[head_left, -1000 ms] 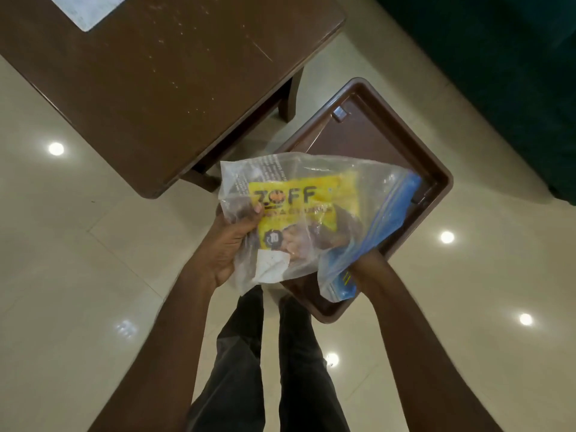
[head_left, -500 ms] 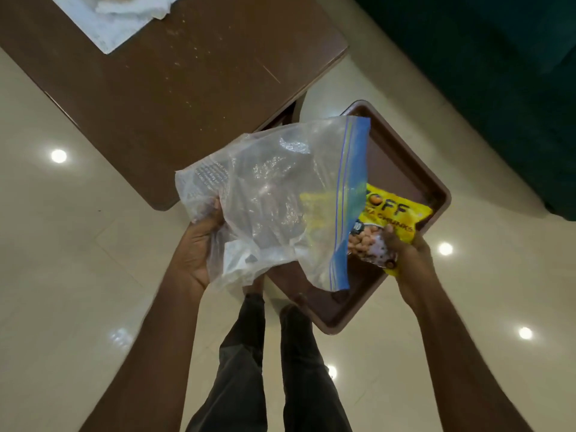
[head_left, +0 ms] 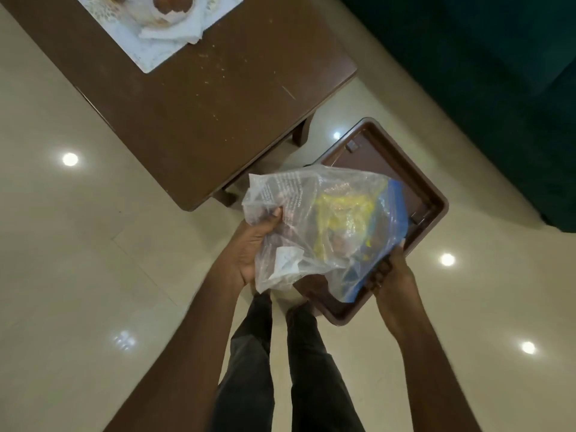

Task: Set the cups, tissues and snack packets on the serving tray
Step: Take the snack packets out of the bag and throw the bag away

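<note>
We see a yellow snack packet through the clear bag (whether inside it or lying on the tray beneath, we cannot tell). It is nearer our right hand, which grips the bag's blue zip edge. Our left hand clutches the opposite end, so the bag stretches across between them, above the brown tray on the floor. All printing is too blurred to read.

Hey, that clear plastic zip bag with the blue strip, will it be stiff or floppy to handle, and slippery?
Likely floppy: the clear plastic zip bag crumples and sags between the left hand and the right hand. Probably light, since a grip at each edge carries it. Its glossy film may well slip.
</note>
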